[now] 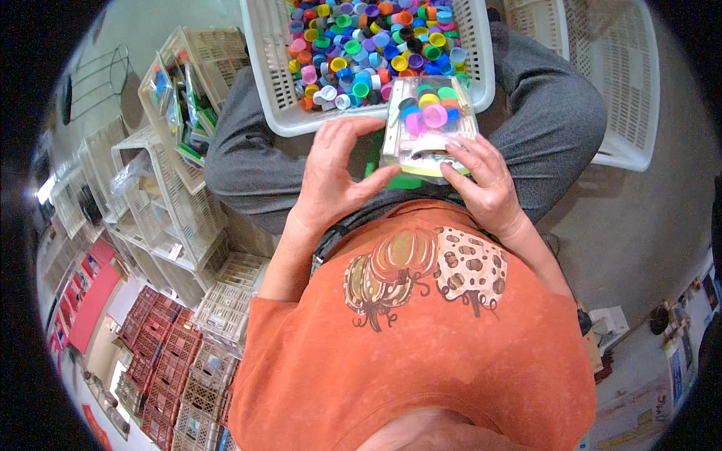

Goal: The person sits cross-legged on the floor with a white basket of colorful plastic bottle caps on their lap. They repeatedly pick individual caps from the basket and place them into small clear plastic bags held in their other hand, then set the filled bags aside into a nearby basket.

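A clear plastic package (pixel 407 147) with colourful caps and printed paper in it lies before me, over the near edge of a white plastic basket (pixel 485 67). The basket holds many loose plastic bottle caps (pixel 352 47) in mixed colours. At the package's left side is my left hand (pixel 344 169), thumb and fingers apart, the thumb tip by its lower left corner. My right hand (pixel 479 175) rests its fingertips on the package's lower right part; whether they pinch it is unclear. Something green (pixel 403 181) shows beneath the package.
A crate (pixel 192 39) with packaged items stands beyond my left knee. White crates (pixel 163 203) and stacked reddish-brown crates (pixel 163 344) are farther left. An off-white basket (pixel 620 84) stands past my right knee. My bent legs flank the basket of caps.
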The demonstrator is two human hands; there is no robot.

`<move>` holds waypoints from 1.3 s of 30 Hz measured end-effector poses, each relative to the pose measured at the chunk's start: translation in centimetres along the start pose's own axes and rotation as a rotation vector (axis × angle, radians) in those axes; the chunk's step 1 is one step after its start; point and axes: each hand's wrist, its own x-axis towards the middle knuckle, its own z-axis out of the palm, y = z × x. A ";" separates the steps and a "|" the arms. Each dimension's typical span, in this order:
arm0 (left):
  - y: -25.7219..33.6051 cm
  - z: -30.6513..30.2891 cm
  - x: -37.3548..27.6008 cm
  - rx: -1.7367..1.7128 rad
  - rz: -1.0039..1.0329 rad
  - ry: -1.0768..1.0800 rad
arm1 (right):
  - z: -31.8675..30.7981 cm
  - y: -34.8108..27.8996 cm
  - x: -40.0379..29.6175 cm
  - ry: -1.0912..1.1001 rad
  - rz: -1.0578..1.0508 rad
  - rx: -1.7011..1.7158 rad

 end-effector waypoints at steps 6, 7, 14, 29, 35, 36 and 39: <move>0.1 3.9 -1.0 0.042 -0.075 -0.118 | 0.7 0.2 -1.8 -0.070 -0.012 0.043; 0.0 4.7 -0.9 0.064 -0.064 -0.109 | 0.7 0.3 -1.7 -0.069 -0.020 0.051; -1.6 7.0 -0.4 0.201 0.012 -0.117 | 1.1 0.4 -1.5 -0.093 -0.031 0.083; -2.1 6.6 -0.2 0.014 -0.003 -0.035 | 1.0 0.4 -1.0 0.009 0.024 -0.042; -2.8 2.3 -0.4 -0.052 0.253 -0.007 | 0.8 0.5 -0.7 0.074 0.039 -0.009; -4.1 1.5 -0.4 -0.007 0.196 0.031 | 0.9 0.5 -0.7 0.074 0.040 -0.007; -8.2 -0.1 1.6 -0.066 -0.182 0.228 | 1.1 0.5 -0.7 0.054 0.043 -0.003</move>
